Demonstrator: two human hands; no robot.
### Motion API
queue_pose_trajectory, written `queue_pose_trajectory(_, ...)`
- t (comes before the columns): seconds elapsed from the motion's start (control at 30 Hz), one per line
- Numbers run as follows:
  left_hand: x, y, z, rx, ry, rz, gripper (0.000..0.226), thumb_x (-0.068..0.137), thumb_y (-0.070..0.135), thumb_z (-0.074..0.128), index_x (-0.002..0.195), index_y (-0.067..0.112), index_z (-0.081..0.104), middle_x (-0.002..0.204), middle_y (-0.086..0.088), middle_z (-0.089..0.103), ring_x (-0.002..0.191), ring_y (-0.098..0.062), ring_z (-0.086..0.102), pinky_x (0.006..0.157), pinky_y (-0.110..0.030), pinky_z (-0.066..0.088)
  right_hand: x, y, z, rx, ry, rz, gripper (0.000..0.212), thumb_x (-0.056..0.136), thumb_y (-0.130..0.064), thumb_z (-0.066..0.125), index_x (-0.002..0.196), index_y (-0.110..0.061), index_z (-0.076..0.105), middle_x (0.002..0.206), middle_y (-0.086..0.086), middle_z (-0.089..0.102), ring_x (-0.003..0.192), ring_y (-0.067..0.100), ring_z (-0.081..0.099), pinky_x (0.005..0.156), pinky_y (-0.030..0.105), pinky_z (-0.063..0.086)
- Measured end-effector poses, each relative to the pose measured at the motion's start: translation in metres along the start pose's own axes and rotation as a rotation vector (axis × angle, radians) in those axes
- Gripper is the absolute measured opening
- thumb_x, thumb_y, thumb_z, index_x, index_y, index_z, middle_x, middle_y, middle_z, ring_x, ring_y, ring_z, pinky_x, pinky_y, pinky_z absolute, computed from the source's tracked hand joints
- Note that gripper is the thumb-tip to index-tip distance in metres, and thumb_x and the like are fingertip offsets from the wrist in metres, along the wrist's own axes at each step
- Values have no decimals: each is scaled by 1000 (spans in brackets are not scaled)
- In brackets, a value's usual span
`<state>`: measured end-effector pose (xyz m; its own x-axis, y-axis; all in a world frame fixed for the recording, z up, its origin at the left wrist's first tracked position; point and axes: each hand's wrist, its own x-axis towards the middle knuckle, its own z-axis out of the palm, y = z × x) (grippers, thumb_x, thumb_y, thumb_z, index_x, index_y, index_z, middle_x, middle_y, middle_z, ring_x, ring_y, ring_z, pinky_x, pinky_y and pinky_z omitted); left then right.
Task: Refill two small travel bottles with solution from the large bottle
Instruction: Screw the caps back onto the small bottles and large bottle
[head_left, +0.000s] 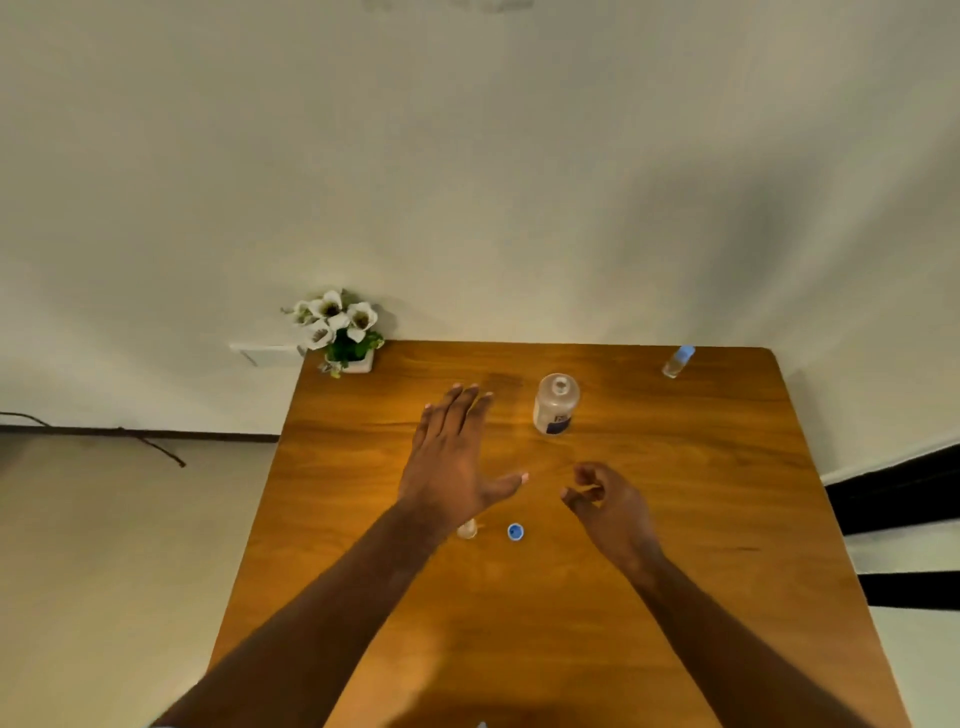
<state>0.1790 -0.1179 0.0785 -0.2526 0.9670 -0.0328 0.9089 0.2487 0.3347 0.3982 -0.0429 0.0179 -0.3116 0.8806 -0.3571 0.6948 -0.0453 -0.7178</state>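
The large clear bottle stands uncapped near the middle of the wooden table. One small travel bottle with a blue cap stands at the far right corner. A second small bottle, without its cap, is partly hidden under my left wrist. Its blue cap lies on the table just to the right of it. My left hand hovers flat with fingers spread, left of the large bottle. My right hand is loosely curled below the large bottle; whether it holds something small is unclear.
A small white pot of white flowers sits at the table's far left corner. A pale wall rises right behind the table. Dark furniture stands beyond the right edge.
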Motion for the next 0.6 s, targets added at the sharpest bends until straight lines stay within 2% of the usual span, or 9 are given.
queue_pose_trajectory(0.13,-35,-45,16,-69,-80,-62,107,74,82,54,157,25,18,167,2,18,156,-18,7,127,-45,14,-15,-1,49,-151,-148,11,50,82,-45,75,126,-25,61,121,-9,64,90,3,62,73,23,52)
queue_pose_trajectory(0.27,-51,-63,37,-136,-158,-75,106,70,78,63,155,26,26,162,3,29,153,-18,20,124,-43,24,-18,-4,82,-325,-175,30,59,80,-41,77,133,-24,56,132,1,59,114,18,61,91,32,52)
queue_pose_trajectory(0.4,-56,-64,57,-262,-293,-122,95,71,59,80,151,30,37,156,5,42,145,-16,33,116,-34,35,-20,-2,98,-471,-163,18,64,81,-39,76,137,-24,50,136,3,53,121,25,54,96,37,49)
queue_pose_trajectory(0.5,-59,-64,74,-331,-325,-139,85,73,50,83,147,30,45,150,8,48,140,-13,38,110,-26,33,-19,2,107,-551,-138,-34,54,85,-37,72,134,-26,52,133,0,55,120,22,53,94,36,50)
queue_pose_trajectory(0.6,-60,-69,89,-451,-324,-227,78,74,44,85,142,30,51,144,9,53,133,-11,46,110,-27,40,-18,2,112,-584,-100,-78,36,91,-32,62,125,-23,57,126,1,59,113,21,56,89,38,53)
